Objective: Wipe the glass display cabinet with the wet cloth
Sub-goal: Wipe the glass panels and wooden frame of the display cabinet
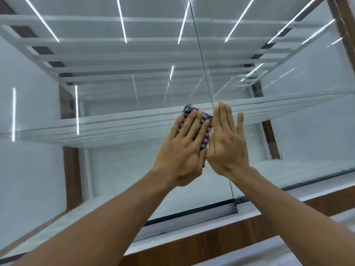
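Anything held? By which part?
No grip. Left hand presses the blue-and-white checked cloth flat on the glass cabinet pane, fingers spread over its middle; right hand flat beside it.

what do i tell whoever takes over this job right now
Left hand: fingers straight, pressing the checked cloth flat on the cabinet glass, beside the seam between the two panes, level with the shelf.
Right hand: flat on the glass just right of the cloth, holding nothing.
Done: wiping is under way; how much is already clean cannot be told.
Left: wipe the rest of the glass.
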A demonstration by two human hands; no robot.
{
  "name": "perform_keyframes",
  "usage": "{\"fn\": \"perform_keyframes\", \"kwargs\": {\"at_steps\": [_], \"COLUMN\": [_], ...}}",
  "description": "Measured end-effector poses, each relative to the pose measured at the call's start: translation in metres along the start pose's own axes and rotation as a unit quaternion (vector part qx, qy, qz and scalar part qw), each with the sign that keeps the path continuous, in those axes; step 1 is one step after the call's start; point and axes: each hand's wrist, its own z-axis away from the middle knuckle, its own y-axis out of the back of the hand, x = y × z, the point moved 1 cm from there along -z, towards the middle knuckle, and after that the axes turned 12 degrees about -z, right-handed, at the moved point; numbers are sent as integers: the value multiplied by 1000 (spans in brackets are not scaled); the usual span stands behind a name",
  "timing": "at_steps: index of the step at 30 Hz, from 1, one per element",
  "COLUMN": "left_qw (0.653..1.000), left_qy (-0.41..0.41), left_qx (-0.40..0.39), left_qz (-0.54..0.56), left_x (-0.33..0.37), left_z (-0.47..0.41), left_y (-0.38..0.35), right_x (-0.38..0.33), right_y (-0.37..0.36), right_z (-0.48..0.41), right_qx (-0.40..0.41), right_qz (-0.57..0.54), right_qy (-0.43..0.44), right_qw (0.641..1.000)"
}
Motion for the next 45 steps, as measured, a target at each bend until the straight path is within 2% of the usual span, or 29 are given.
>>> {"fn": "perform_keyframes", "kwargs": {"at_steps": [2, 5, 9, 21, 27, 31, 32, 35, 36, 39, 40, 43, 45], "left_qw": [1000, 998, 996, 978, 954, 927, 934, 978, 980, 962, 965, 991, 990], "left_qy": [14, 41, 76, 200, 297, 370, 353, 207, 193, 271, 260, 129, 140], "left_qx": [22, 43, 32, 37, 39, 51, 50, 28, 32, 37, 38, 24, 27], "left_qz": [5, -6, -24, -50, -23, 2, 6, -20, -25, -1, 3, -28, -24], "left_x": [-15, -46, -90, -220, -258, -228, -212, -182, -181, -172, -160, -119, -109], "left_z": [12, 36, 66, 155, 210, 249, 250, 226, 208, 149, 135, 117, 98], "left_y": [0, 0, 2, 8, 11, 10, 9, 4, 4, 5, 5, -2, -2], "right_x": [-19, -52, -99, -236, -261, -252, -248, -227, -218, -189, -177, -137, -114], "right_y": [-9, -28, -56, -115, -132, -125, -123, -113, -109, -97, -92, -74, -63], "right_z": [1, -2, -12, -41, -32, -18, -14, -3, -2, -3, -5, -8, -6], "right_qx": [0, -13, -20, -82, -86, -90, -94, -96, -93, -68, -57, -37, -35], "right_qz": [20, -15, -58, -54, -56, -76, -78, -74, -70, -67, -67, -56, -44], "right_qy": [9, 27, 36, 140, 149, 169, 174, 177, 173, 141, 127, 98, 94], "right_qw": [1000, 999, 997, 985, 983, 979, 977, 977, 978, 985, 988, 993, 994]}}
